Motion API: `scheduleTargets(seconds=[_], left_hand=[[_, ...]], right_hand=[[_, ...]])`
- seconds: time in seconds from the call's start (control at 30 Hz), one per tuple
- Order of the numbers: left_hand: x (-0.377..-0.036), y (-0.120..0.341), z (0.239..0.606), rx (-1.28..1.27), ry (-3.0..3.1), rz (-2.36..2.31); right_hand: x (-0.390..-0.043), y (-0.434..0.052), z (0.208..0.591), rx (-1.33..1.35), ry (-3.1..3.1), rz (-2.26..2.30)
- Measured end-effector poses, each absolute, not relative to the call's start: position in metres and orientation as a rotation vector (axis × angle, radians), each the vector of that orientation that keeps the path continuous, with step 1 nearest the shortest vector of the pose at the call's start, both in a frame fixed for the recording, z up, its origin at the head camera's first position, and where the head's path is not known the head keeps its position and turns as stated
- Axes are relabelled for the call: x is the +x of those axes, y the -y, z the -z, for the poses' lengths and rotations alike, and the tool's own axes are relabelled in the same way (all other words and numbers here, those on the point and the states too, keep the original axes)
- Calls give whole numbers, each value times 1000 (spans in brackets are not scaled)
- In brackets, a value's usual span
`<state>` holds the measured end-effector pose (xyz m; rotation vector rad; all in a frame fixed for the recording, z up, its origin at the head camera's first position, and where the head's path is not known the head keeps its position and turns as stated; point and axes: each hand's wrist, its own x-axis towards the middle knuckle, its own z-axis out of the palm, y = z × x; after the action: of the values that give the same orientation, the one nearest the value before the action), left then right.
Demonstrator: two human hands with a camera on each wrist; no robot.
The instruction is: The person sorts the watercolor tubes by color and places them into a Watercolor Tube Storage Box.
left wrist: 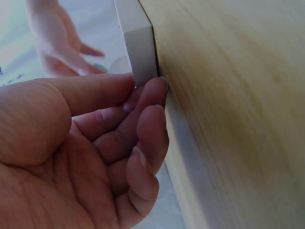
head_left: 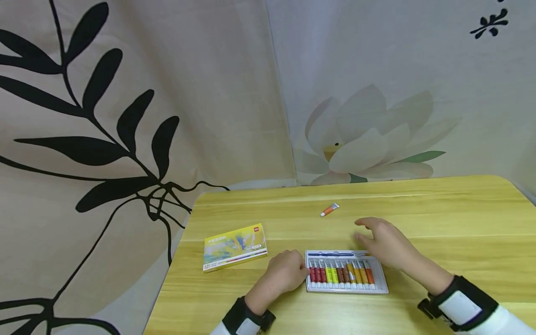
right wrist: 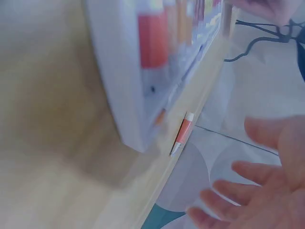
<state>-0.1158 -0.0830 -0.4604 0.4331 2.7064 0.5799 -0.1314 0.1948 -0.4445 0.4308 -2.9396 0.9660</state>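
A white tray [head_left: 347, 291] of paint tubes [head_left: 341, 274] lies on the table, with a blue-handled paintbrush [head_left: 332, 254] along its far side. My left hand [head_left: 286, 270] pinches the tray's left edge; up close in the left wrist view, thumb and curled fingers [left wrist: 152, 119] meet at the white corner. Over the tray's far right corner hovers my right hand [head_left: 387, 242], its fingers spread and nothing in them. Beyond the tray, a single orange paint tube [head_left: 329, 210] lies loose, also seen past the tray in the right wrist view.
To the left of the tray lies a yellow paint box [head_left: 234, 247] with a printed lid. Behind the wooden table [head_left: 418, 200] hangs a pale curtain [head_left: 209, 93] with leaf and flower prints. Each wrist wears a black strap [head_left: 469, 300].
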Motion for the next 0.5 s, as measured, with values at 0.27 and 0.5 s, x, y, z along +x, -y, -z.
scheduleTargets(seconds=[0.27, 0.5], left_hand=[[-115, 82, 457, 438, -2711, -595], [-116, 82, 459, 432, -2702, -588]], right_hand=[[-177, -169, 454, 664, 2969, -600], [-203, -153, 472, 730, 3004, -435]])
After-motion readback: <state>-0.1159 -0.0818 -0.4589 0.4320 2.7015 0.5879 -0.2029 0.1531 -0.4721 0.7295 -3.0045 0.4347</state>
